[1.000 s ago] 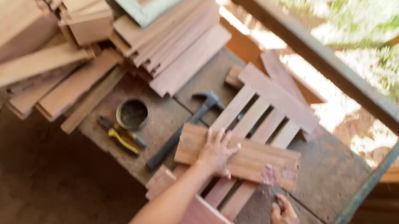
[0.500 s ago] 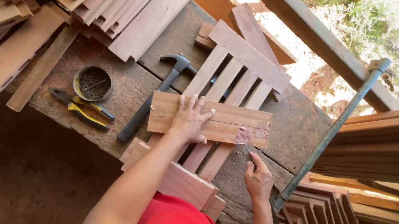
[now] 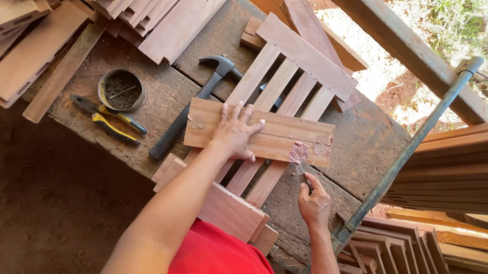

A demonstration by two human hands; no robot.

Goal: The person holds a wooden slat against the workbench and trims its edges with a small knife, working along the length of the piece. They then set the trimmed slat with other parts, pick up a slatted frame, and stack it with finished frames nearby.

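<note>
Looking down from head height, a worn wooden workbench (image 3: 157, 93) is seen on a dirt floor. A slatted wooden panel (image 3: 286, 87) lies across the bench, and a short flat board (image 3: 281, 136) is laid crosswise over its slats. The left hand (image 3: 235, 133) is pressed flat on the left part of this board, fingers spread, gripping nothing. The right hand (image 3: 313, 203) is closed around a small tool (image 3: 302, 175), too small to be identified, whose tip is held at the board's lower right corner, where a pinkish patch (image 3: 300, 152) is smeared on the wood.

A black hammer (image 3: 189, 109) is lying just left of the board, its head near the slats. Further left, a round tin of nails (image 3: 121, 89) is standing, with yellow-handled pliers (image 3: 108, 121) just below it. Loose planks (image 3: 168, 0) are piled at the top left, and more stacked timber (image 3: 474, 163) is seen at the right. A grey metal pipe (image 3: 411, 144) is leaning along the bench's right edge. No labels or signs can be made out
</note>
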